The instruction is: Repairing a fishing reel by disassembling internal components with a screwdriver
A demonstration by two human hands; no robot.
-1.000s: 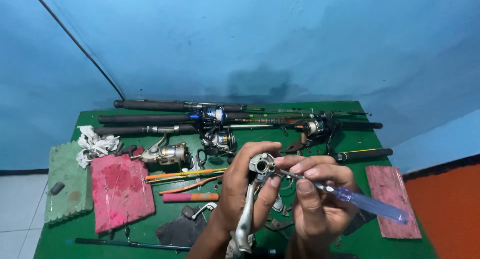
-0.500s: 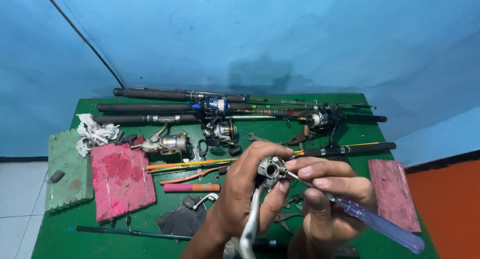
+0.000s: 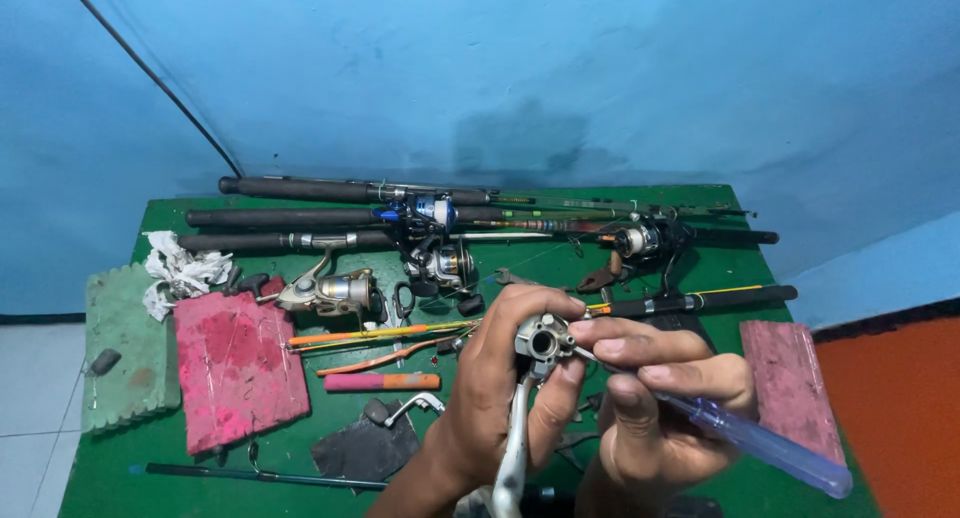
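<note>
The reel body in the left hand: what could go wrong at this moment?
1. The left hand holds the reel body in the air above the crowded green table; a loosened small part could fall among the rods and be hard to find.
2. The screwdriver in the right hand points at the left fingers; a slip might jab them.

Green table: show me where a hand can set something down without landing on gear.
Bare green table shows between the black rod handle and the dark red block, and along the front left edge below the pink foam block. The middle, from the fishing rods to the spinning reels, is crowded.
</note>
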